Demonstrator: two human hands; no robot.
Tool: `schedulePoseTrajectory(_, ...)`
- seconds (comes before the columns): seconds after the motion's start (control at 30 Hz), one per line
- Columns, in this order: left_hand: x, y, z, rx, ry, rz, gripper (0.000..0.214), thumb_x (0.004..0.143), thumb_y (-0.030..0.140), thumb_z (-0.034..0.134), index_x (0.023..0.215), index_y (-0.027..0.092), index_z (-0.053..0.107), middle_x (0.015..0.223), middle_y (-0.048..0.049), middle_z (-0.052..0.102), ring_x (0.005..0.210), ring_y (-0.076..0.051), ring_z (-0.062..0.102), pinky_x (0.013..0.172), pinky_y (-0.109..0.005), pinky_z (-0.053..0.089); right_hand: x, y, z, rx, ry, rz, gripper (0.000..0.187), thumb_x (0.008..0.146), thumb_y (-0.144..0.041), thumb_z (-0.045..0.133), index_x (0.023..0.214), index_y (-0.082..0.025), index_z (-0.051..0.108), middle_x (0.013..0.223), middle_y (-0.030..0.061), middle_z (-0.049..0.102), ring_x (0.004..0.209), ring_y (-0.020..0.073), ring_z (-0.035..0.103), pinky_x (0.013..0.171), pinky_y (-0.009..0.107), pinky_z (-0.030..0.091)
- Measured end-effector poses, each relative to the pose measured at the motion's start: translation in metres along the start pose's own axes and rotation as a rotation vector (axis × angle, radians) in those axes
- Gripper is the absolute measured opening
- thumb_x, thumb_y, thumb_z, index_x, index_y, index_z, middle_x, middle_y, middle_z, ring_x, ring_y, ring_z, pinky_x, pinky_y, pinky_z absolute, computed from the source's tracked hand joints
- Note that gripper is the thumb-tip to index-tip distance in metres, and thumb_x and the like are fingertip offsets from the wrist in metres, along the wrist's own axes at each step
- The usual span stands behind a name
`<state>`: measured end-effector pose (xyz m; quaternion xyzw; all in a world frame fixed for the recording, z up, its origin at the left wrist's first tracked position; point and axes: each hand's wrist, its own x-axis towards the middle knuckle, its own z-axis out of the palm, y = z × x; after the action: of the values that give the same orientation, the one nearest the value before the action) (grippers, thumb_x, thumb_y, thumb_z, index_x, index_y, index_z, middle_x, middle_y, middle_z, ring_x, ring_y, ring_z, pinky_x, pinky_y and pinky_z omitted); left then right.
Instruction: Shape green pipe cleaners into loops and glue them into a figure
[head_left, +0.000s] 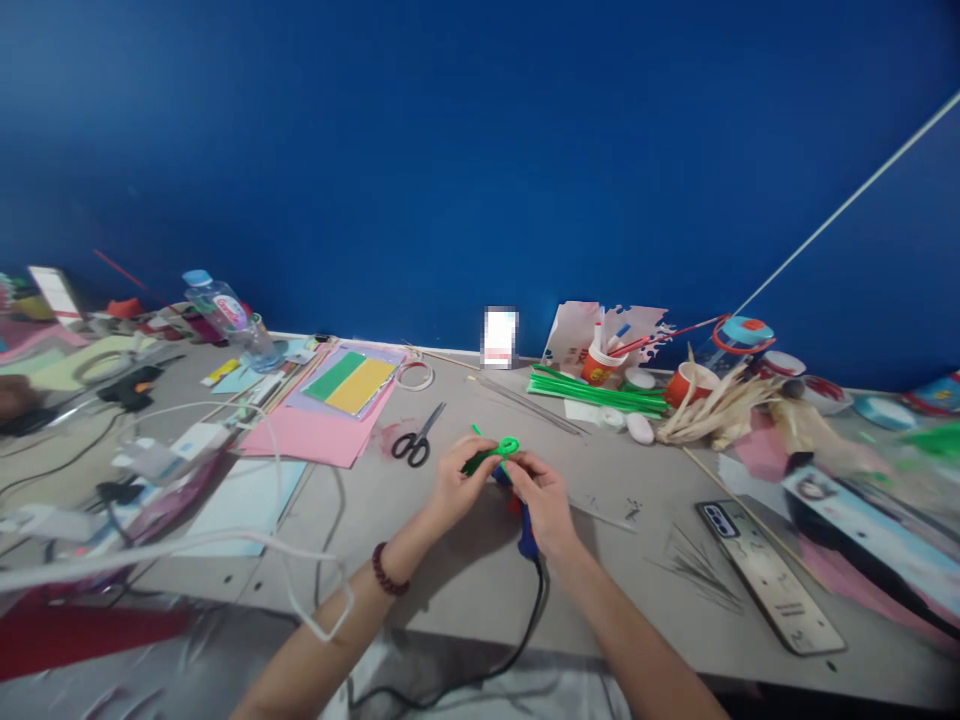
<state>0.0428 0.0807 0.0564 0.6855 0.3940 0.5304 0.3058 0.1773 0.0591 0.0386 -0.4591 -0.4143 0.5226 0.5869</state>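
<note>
Green and looped: noted a pipe cleaner (509, 445), pinched between thumb and fingers of the left hand (459, 475) on one side and of the right hand (541, 488) on the other. Located between the two hands, over the bench (465, 590). Found both hands firmly curled and close together at the tips. Noted on the left wrist: a dark red beaded bracelet (390, 570).

Observed beneath the hands, partly hidden, a blue glue gun (529, 535) with a black cord (538, 605) running back toward the near edge; cannot tell whether touching either hand. Recorded beyond and left of the hands: black-handled scissors (420, 440), slightly open, pointing away. Logged farther left: pink paper (311, 438) and a pack of green and yellow sheets (349, 382). Listed beyond and right of the hands: a bundle of green pipe cleaners (592, 393), just beside a red paper cup (598, 370) holding pens. Found right of the right hand: loose thin wires (697, 570) near a phone (772, 580), camera side up.
</note>
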Motion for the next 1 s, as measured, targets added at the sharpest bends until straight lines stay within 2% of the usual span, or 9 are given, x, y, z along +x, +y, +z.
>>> schedulePoseTrajectory(0.23, -0.001, -0.006, 0.0, 0.11, -0.046, 0.05, 0.017, 0.083, 0.029, 0.054, 0.089, 0.018, 0.066, 0.084, -0.0076, 0.067, 0.08, -0.018, 0.061, 0.075, -0.03, 0.048, 0.001, -0.002, -0.001, 0.007, -0.008, 0.014, 0.025, 0.067, -0.042, 0.07, 0.078, -0.02, 0.064, 0.053, -0.0058, 0.047, 0.045, 0.008, 0.035, 0.044, 0.022, 0.028)
schedulePoseTrajectory(0.33, -0.004, -0.01, 0.0, 0.201, -0.04, 0.109, 0.02, 0.085, 0.027, 0.052, 0.098, 0.019, 0.065, 0.089, -0.0084, 0.068, 0.082, -0.018, 0.062, 0.075, -0.03, 0.048, 0.002, -0.002, -0.002, 0.006, 0.0, 0.023, 0.027, 0.066, -0.042, 0.071, 0.078, -0.019, 0.061, 0.051, -0.0075, 0.041, 0.044, 0.007, 0.03, 0.043, 0.022, 0.026)
schedulePoseTrajectory(0.43, -0.007, -0.015, -0.001, 0.305, -0.036, 0.174, 0.021, 0.085, 0.024, 0.05, 0.101, 0.021, 0.064, 0.089, -0.0084, 0.069, 0.079, -0.017, 0.063, 0.072, -0.028, 0.047, 0.003, -0.004, -0.001, 0.031, -0.004, 0.017, 0.028, 0.067, -0.041, 0.071, 0.079, -0.019, 0.059, 0.052, -0.0077, 0.04, 0.044, 0.0066, 0.03, 0.042, 0.021, 0.025)
schedulePoseTrajectory(0.57, -0.008, -0.02, -0.002, 0.369, -0.029, 0.182, 0.02, 0.085, 0.025, 0.05, 0.096, 0.021, 0.065, 0.086, -0.0085, 0.07, 0.077, -0.017, 0.064, 0.071, -0.028, 0.047, 0.002, -0.006, 0.001, 0.077, -0.014, 0.028, 0.03, 0.065, -0.041, 0.073, 0.079, -0.02, 0.056, 0.053, -0.0078, 0.042, 0.044, 0.0063, 0.032, 0.043, 0.021, 0.025)
schedulePoseTrajectory(0.73, -0.007, -0.018, -0.001, 0.339, 0.002, 0.161, 0.018, 0.084, 0.028, 0.051, 0.09, 0.021, 0.067, 0.082, -0.0089, 0.069, 0.075, -0.018, 0.062, 0.072, -0.029, 0.047, 0.001, -0.007, 0.002, 0.098, -0.034, 0.042, 0.03, 0.064, -0.041, 0.073, 0.076, -0.02, 0.056, 0.054, -0.0077, 0.044, 0.043, 0.0061, 0.032, 0.043, 0.021, 0.026)
schedulePoseTrajectory(1.0, -0.005, -0.012, 0.0, 0.145, -0.002, 0.096, 0.017, 0.082, 0.026, 0.053, 0.089, 0.021, 0.067, 0.085, -0.0085, 0.068, 0.077, -0.018, 0.061, 0.073, -0.03, 0.048, 0.004, 0.002, -0.002, 0.049, -0.003, 0.043, 0.026, 0.066, -0.041, 0.071, 0.076, -0.019, 0.062, 0.054, -0.0063, 0.047, 0.043, 0.006, 0.033, 0.042, 0.021, 0.027)
